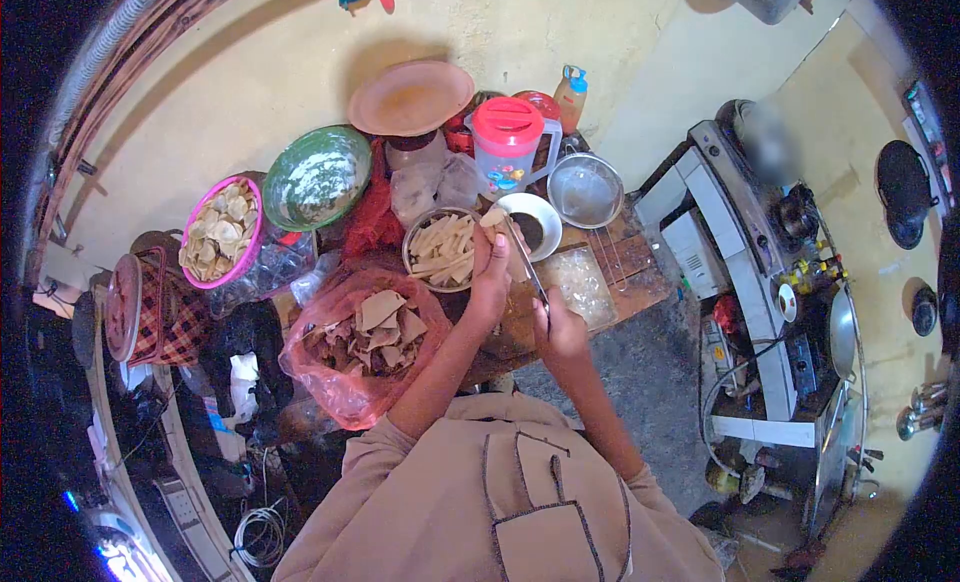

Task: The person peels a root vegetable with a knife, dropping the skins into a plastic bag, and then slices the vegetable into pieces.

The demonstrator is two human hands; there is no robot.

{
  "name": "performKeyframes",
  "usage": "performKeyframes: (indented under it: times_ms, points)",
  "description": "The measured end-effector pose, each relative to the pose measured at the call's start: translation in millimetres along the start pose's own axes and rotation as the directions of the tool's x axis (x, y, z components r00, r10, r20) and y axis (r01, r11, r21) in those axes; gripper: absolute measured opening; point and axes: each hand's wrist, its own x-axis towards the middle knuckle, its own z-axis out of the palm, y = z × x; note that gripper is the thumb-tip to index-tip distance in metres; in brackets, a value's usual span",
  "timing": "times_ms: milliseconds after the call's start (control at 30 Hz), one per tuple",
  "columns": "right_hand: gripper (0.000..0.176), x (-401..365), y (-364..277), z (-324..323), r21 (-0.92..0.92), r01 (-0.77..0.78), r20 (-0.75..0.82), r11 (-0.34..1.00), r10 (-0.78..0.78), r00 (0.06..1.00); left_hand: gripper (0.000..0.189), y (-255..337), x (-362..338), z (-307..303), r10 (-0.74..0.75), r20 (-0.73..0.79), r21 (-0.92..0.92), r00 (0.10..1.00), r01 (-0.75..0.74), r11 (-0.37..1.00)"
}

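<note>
1. Two hands, on the wearer's side of the lidded pitcher (pixel 493 165): left hand (pixel 488 270) pinching a pale piece (pixel 493 220); right hand (pixel 562 330) clenched on a knife (pixel 528 259), handle mostly hidden, blade at the piece, contact uncertain.
2. One pitcher, red-lidded; coloured print, too small to read.
3. One metal bowl (pixel 432 285), left of and nearer than the pitcher; pale strips (pixel 443 250).
4. One white bowl (pixel 552 244), just beside the pitcher; partly covered, dark contents indistinct.
5. One strainer (pixel 585 190), right of the pitcher.
6. One red bag (pixel 335 392), left of and nearer than the pitcher; scraps (pixel 380 332) inside.
</note>
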Motion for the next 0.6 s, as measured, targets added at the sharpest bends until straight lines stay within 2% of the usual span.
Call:
performKeyframes:
  times_ms: [67,167,300,367,467,567,600]
  points:
    - [0.012,1,-3,-3,0.012,-0.024,0.028,1.0,0.023,0.999,0.046,1,-1,-2,-0.009,0.019,0.066,1.0,0.008,0.998]
    - [0.012,-1,-9,1,-0.156,-0.055,-0.019,0.986,0.053,0.998,0.048,-4,0,-6,0.026,0.025,0.165,0.999,-0.03,0.986]
    - [0.012,-7,-11,19,-0.245,-0.006,-0.208,0.97,-0.046,0.977,0.046,-17,-4,-3,0.113,-0.106,0.285,0.988,-0.078,0.955]
    - [0.012,-7,-12,23,-0.271,-0.005,-0.245,0.963,-0.064,0.967,0.044,-18,-5,-2,0.096,-0.122,0.235,0.988,-0.065,0.97]
    - [0.013,-6,-9,22,-0.214,0.009,-0.18,0.977,-0.048,0.983,0.041,9,-11,9,-0.029,-0.084,0.097,0.996,0.038,0.995]
    - [0.013,-4,-5,18,-0.177,0.023,-0.134,0.984,-0.047,0.99,0.039,4,-8,4,0.05,-0.067,0.185,0.996,-0.037,0.982]
    - [0.013,-5,-7,20,-0.162,-0.005,-0.153,0.987,-0.02,0.988,0.038,3,-10,5,0.089,-0.105,0.236,0.99,-0.062,0.97]
